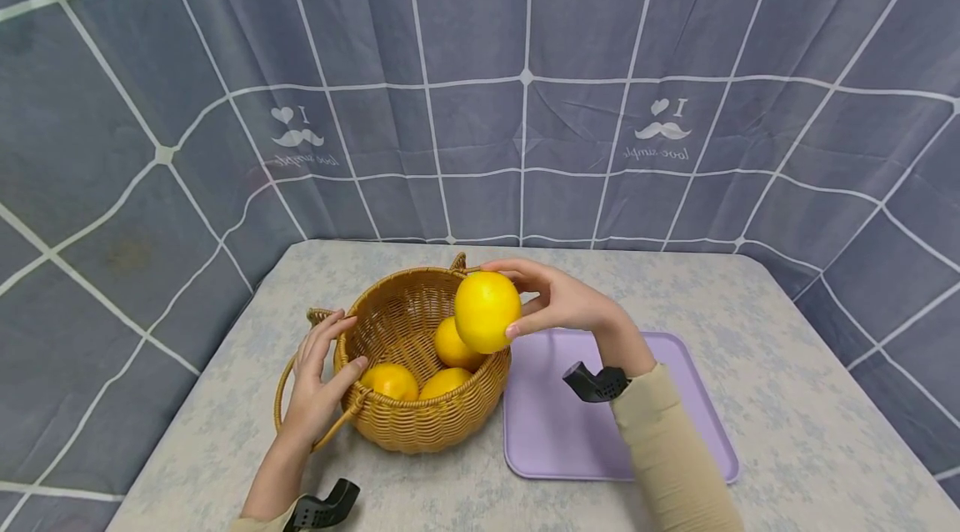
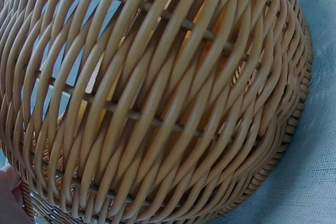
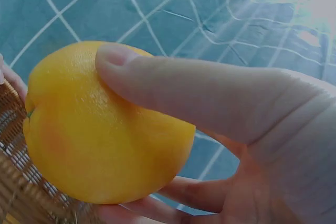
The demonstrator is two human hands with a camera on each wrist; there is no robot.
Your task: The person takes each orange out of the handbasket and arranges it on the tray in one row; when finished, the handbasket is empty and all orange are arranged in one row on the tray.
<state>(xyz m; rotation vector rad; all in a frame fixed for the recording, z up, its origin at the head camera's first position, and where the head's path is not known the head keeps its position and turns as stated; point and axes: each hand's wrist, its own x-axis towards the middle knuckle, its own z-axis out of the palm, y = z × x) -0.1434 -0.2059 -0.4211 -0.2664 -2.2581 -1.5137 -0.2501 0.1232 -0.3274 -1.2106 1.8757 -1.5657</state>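
Note:
In the head view my right hand (image 1: 562,298) holds a large yellow-orange orange (image 1: 487,311) over the right rim of a wicker basket (image 1: 427,424). Seen from the right wrist, the thumb (image 3: 173,80) lies across the side of the orange (image 3: 100,140), with other fingers beneath it. My left hand (image 1: 315,386) holds the basket's left rim, its thumb and fingertips over the edge. Several more oranges (image 1: 392,380) lie inside the basket. The left wrist view is mostly filled by the woven basket wall (image 2: 157,103), with a bit of the left hand (image 2: 9,195) at the lower left.
A lilac tray (image 1: 555,432) lies on the table (image 1: 795,432) right of the basket, partly under the right forearm. One looped basket handle (image 1: 281,394) hangs out at the left. A grey checked curtain (image 1: 480,132) stands behind the table.

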